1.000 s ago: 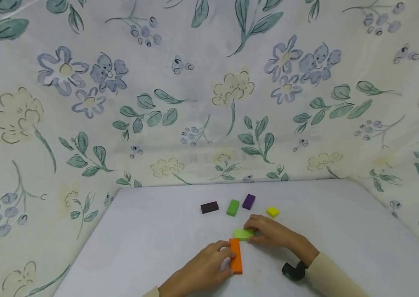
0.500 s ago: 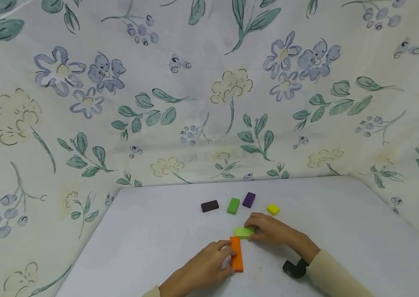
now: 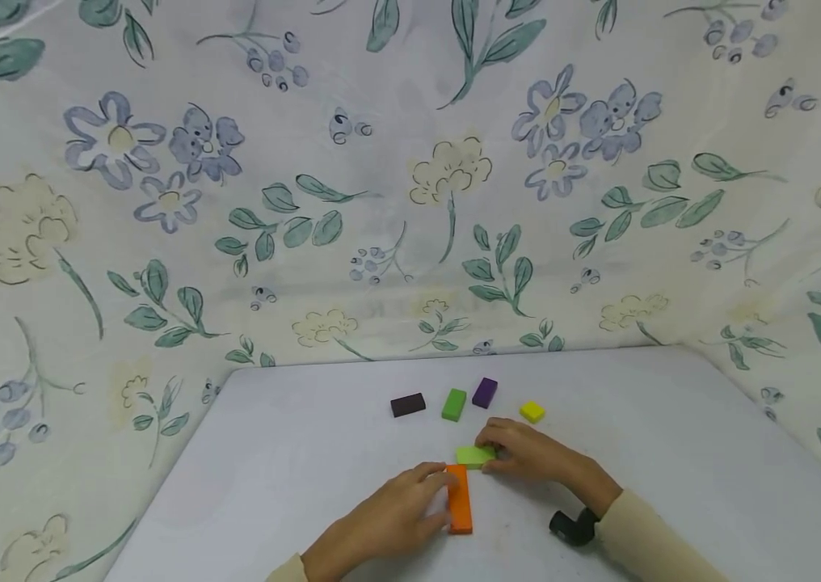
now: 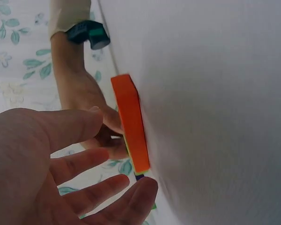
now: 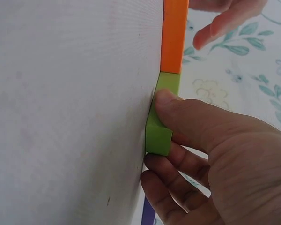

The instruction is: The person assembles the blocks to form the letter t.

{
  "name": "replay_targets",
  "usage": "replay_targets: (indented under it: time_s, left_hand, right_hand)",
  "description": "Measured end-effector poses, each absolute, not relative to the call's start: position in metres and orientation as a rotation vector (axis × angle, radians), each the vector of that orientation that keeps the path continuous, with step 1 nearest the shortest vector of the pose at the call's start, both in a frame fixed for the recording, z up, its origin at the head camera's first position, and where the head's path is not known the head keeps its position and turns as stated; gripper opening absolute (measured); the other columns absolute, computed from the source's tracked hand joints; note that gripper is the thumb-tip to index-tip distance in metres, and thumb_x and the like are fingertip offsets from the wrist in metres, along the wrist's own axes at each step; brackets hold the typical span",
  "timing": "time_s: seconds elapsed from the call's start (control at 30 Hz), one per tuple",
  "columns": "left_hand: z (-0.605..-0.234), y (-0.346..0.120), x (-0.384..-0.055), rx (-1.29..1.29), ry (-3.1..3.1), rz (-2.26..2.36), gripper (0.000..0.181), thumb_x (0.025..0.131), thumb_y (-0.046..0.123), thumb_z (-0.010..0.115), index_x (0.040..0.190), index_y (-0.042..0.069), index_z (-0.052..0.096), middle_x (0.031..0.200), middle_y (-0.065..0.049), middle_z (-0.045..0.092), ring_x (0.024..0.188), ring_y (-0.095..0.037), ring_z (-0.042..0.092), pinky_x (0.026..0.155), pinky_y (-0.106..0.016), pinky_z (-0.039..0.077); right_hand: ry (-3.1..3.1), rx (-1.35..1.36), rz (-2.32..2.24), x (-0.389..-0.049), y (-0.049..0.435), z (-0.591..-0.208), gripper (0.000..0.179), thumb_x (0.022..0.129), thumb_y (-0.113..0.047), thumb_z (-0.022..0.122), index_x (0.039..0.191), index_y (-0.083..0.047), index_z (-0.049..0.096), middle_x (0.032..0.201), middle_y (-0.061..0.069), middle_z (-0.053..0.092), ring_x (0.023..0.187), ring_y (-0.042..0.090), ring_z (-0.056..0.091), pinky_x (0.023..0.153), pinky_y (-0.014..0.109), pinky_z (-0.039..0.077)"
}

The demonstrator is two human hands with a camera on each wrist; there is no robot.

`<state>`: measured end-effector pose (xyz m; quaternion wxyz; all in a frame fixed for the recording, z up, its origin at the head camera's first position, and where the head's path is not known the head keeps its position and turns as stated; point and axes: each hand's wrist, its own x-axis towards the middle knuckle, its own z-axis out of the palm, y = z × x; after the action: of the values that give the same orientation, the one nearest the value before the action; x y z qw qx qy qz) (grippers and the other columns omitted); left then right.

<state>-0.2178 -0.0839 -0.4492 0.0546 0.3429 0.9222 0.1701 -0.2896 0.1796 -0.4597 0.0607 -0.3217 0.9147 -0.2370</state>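
Observation:
An orange block lies lengthwise on the table, its far end against a light green block set crosswise. My right hand pinches the light green block between thumb and fingers; the right wrist view shows the thumb along its side. Beside the orange block is my left hand, fingers loosely bent and spread. In the left wrist view a gap shows between that hand and the orange block, so it holds nothing.
Behind the hands lie a dark brown block, a green block, a purple block and a small yellow block. A black device sits at the right wrist. Floral cloth surrounds the white table.
My left hand has let go of the orange block and moved slightly left, its fingers lifting off. The right hand keeps its pinch on the light green block.

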Motion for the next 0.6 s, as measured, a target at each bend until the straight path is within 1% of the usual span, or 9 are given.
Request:
replay_targets:
  time_s: [0.23, 0.47, 0.6]
  left_hand:
    - [-0.438, -0.095, -0.231, 0.887, 2.817, 0.653, 0.043, 0.097, 0.032, 0.066, 0.137, 0.018, 0.058, 0.140, 0.001, 0.059, 0.129, -0.020, 0.057, 0.107, -0.043, 0.049]
    - [-0.432, -0.110, -0.260, 0.775, 2.914, 0.796, 0.039, 0.097, 0.026, 0.067, 0.132, 0.010, 0.061, 0.136, -0.009, 0.062, 0.125, -0.028, 0.060, 0.104, -0.048, 0.050]
    - [-0.436, -0.118, -0.278, 0.736, 2.946, 0.863, 0.038, 0.096, 0.023, 0.067, 0.131, 0.007, 0.062, 0.133, -0.011, 0.064, 0.125, -0.030, 0.060, 0.104, -0.049, 0.050]
  right_hand:
    - [2.779, -0.950, -0.683, -0.288, 0.176, -0.453, 0.029, 0.087, -0.027, 0.078, 0.112, -0.014, 0.071, 0.102, -0.009, 0.063, 0.088, 0.004, 0.054, 0.088, 0.027, 0.057]
    - [2.766, -0.955, -0.696, -0.288, 0.177, -0.453, 0.028, 0.088, -0.027, 0.078, 0.112, -0.015, 0.070, 0.102, -0.010, 0.062, 0.090, 0.006, 0.054, 0.088, 0.025, 0.056]
    - [2.765, -0.937, -0.702, -0.288, 0.177, -0.455, 0.029, 0.087, -0.027, 0.078, 0.113, -0.015, 0.071, 0.102, -0.011, 0.061, 0.089, 0.004, 0.053, 0.087, 0.024, 0.055]
